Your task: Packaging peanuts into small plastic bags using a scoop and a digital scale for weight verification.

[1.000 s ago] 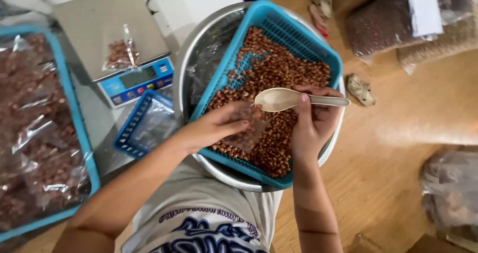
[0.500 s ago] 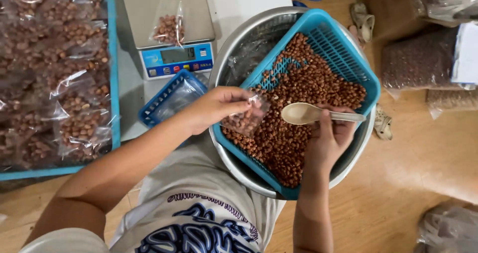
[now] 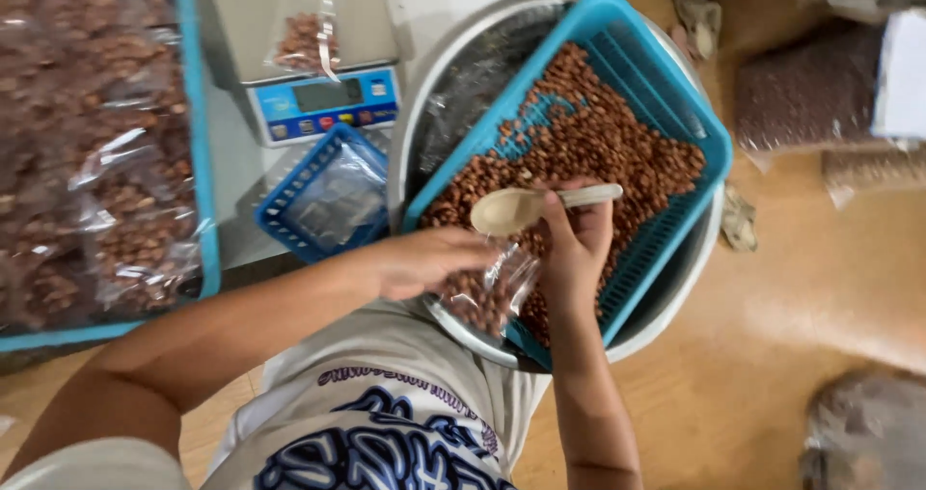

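1. Head view, nearest you: your left hand [image 3: 424, 263] pinches the mouth of a small clear plastic bag [image 3: 487, 292] partly filled with reddish-brown peanuts. It hangs over the near rim of the round metal basin [image 3: 675, 302].
2. That bag looks light, soft and slippery, and it sags wherever the nuts settle. Judging by this, your best hold is at the open top edge, where your fingers already are, not on the bulging bottom.
3. Your right hand [image 3: 574, 249] is clenched around the handle of a pale cream plastic spoon [image 3: 516, 208], whose bowl sits just above the bag's opening. The spoon looks stiff and light; whether it carries nuts, you cannot tell.
4. Beneath both hands, the blue plastic mesh basket [image 3: 675, 95] rests tilted across the basin and holds a loose heap of peanuts [image 3: 598, 133], piled toward your side.
5. To the left, a smaller blue mesh basket [image 3: 328, 201] holds a stack of empty clear bags.
6. Further left, a large blue tray [image 3: 198, 162] is packed with filled peanut bags.
7. Beyond, a grey digital scale [image 3: 323, 104] carries one filled bag [image 3: 307, 39] on its platform.
8. Farthest right, big sacks of nuts [image 3: 805, 95] lie on the wooden floor.
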